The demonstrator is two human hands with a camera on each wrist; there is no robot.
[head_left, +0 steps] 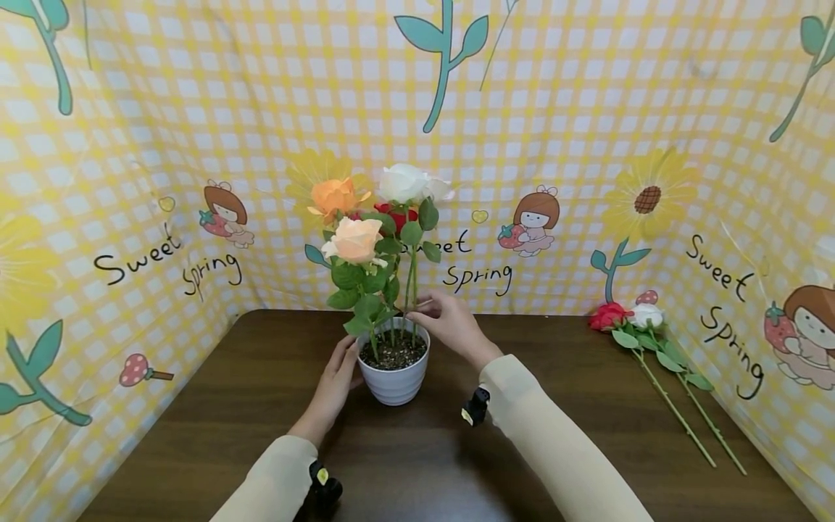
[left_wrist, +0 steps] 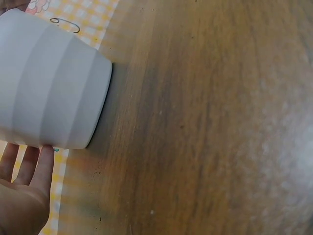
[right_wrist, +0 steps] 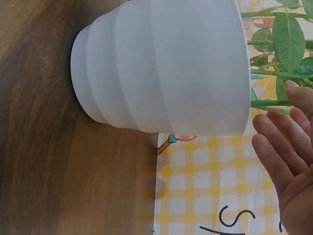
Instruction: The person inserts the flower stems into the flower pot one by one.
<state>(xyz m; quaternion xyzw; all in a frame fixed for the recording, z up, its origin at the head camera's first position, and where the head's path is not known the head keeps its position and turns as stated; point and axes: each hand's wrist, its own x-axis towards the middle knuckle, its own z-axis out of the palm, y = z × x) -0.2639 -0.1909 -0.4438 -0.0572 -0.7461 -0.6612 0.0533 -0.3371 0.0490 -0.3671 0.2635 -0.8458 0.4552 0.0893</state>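
Observation:
A white ribbed pot point(head_left: 394, 380) full of dark soil stands upright on the table. Several artificial roses rise from it: an orange rose point(head_left: 335, 197), a peach rose point(head_left: 355, 241), white blooms point(head_left: 403, 183) and a partly hidden red one point(head_left: 395, 215). Against the pot's left side rests my left hand point(head_left: 334, 377), its fingertips point(left_wrist: 46, 152) touching the wall with fingers fairly straight. Above the rim on the right, my right hand point(head_left: 453, 326) pinches a green rose stem point(right_wrist: 269, 103) between thumb and fingers; the exact contact is partly hidden.
At the right of the brown wooden table point(head_left: 522, 449) lie a red rose point(head_left: 610, 317) and a white rose point(head_left: 647, 315), stems toward the front. A yellow checked cloth point(head_left: 554, 109) hangs behind and along both sides.

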